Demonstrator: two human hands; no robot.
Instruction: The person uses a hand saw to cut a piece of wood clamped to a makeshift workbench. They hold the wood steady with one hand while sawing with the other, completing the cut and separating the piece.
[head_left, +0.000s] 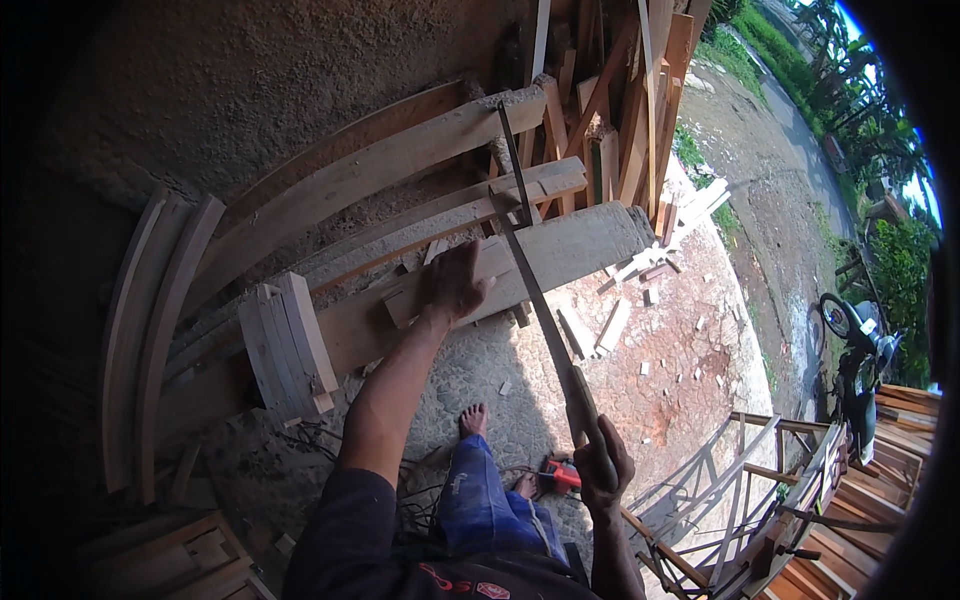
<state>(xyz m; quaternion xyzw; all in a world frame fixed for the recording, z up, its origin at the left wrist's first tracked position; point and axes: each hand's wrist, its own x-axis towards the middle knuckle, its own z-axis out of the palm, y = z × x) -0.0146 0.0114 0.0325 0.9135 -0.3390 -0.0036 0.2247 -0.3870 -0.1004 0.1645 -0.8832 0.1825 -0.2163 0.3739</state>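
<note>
A handsaw (548,318) slants up and away from my right hand (605,460), its long blade lying across a short wooden board (505,268). The fingers of that hand are wrapped round the saw's handle (592,425). My left hand (460,280) is closed over the short board, left of the blade, pressing it onto a wide plank (590,245). How the fingertips sit on the far side of the board is hidden. Beyond the blade, a dark narrow strip (514,155) crosses the rear timbers; I cannot tell what it is.
Stacked wood pieces (290,345) sit on the plank's left part, with curved pieces (155,350) farther left. Upright boards (620,130) lean at the back. Offcuts (612,325) litter the floor. A red power tool (562,475) lies by my feet; a motorbike (858,370) stands right.
</note>
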